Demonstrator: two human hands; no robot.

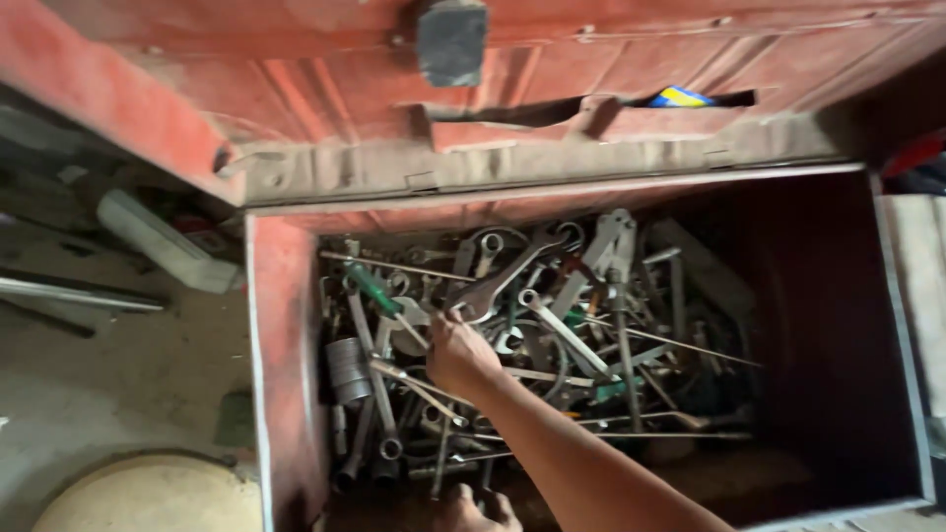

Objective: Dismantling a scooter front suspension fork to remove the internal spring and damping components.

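Your right hand (458, 353) reaches into the red toolbox (281, 325), fingers on a large wrench (503, 281) atop the tool pile; your left hand (473, 512) rests at the toolbox's near edge.

wrenches (512, 271) piled in toolbox (281, 325), lid (493, 89) behind.

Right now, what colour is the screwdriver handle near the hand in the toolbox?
Green, on the screwdriver; head view shows it best.

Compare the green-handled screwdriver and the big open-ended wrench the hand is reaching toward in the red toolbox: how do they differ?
The green-handled screwdriver has a coloured grip and a thin shaft; the big open-ended wrench is bare grey metal, flat and wide. The screwdriver slants down to the right, the wrench up to the right. The wrench looks longer and heavier. The right hand reaches where their lower ends meet; what it grips is unclear. Both lie on the tool pile inside the red toolbox.
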